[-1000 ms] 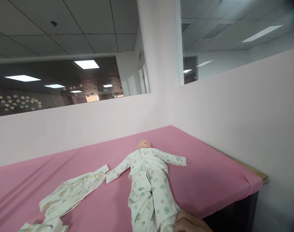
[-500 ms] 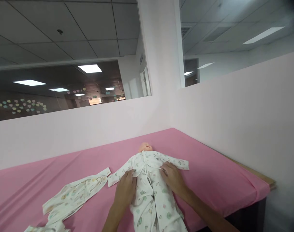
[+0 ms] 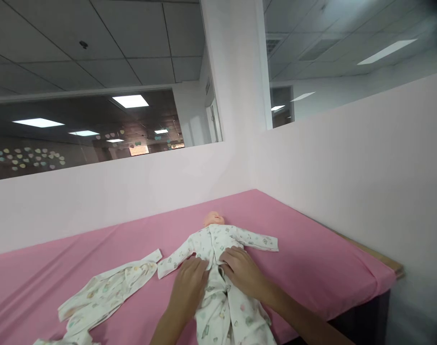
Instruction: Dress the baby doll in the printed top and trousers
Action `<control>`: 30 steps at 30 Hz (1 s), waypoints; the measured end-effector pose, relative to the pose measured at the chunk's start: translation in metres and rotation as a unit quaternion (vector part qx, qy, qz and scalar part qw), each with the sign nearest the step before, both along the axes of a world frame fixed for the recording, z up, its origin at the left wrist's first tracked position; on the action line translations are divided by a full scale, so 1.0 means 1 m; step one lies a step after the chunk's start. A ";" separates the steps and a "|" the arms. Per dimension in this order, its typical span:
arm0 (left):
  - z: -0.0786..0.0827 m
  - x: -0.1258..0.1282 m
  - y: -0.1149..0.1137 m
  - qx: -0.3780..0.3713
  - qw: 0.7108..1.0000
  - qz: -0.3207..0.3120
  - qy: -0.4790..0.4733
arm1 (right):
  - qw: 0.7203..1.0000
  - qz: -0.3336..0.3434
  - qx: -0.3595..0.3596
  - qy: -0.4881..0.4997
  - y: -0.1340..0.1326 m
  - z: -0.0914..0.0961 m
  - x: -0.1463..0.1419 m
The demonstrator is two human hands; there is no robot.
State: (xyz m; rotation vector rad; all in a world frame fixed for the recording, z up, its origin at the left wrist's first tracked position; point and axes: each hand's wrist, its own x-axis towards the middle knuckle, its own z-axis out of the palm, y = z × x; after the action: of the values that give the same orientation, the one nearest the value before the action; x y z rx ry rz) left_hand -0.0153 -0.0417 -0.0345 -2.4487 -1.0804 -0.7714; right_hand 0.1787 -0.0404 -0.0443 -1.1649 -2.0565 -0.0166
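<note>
A baby doll (image 3: 214,218) lies on its back, its head at the far end. It wears a white printed baby shirt (image 3: 204,241) with both sleeves stretched out sideways, and matching baby pants (image 3: 236,314) on the legs. My left hand (image 3: 190,283) is at the left side of the doll's waist, fingers curled on the shirt's lower edge. On the other side of the waist, my right hand (image 3: 243,269) also has its fingers closed on the shirt's lower front. Both thumbs and part of the waist are hidden under the hands.
A second white printed baby garment (image 3: 110,290) lies crumpled to the left, near the doll's sleeve cuff. The pink sheet (image 3: 312,268) covers the table, which meets white walls (image 3: 132,191) behind and on the right. The table's front right corner (image 3: 393,282) overhangs a dark gap.
My right hand has moved inward to the middle of the waist, closer to my left hand. The shirt front now reaches lower and lies closer together.
</note>
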 end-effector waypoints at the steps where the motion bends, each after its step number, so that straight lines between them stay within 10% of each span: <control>1: -0.003 -0.002 -0.001 0.005 1.000 -0.017 0.000 | 1.000 0.014 -0.002 0.001 -0.001 -0.002 0.000; 11: 0.016 0.014 -0.016 -0.197 0.974 -0.040 -0.101 | 0.999 0.041 -0.031 0.017 0.005 0.010 0.000; 18: 0.026 0.030 0.001 -0.269 0.915 0.010 -0.300 | 0.989 -0.103 -0.092 0.043 0.081 0.061 -0.022; 30: 0.007 0.003 0.020 -0.268 0.905 0.043 -0.328 | 0.966 -0.229 -0.123 0.008 0.141 0.030 -0.060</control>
State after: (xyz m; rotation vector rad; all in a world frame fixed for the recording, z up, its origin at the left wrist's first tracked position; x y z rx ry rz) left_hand -0.0125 -0.0219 -0.0275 -2.5906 -1.8353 -1.5049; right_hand 0.1188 0.1011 -0.0138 -1.7678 -1.7681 0.0242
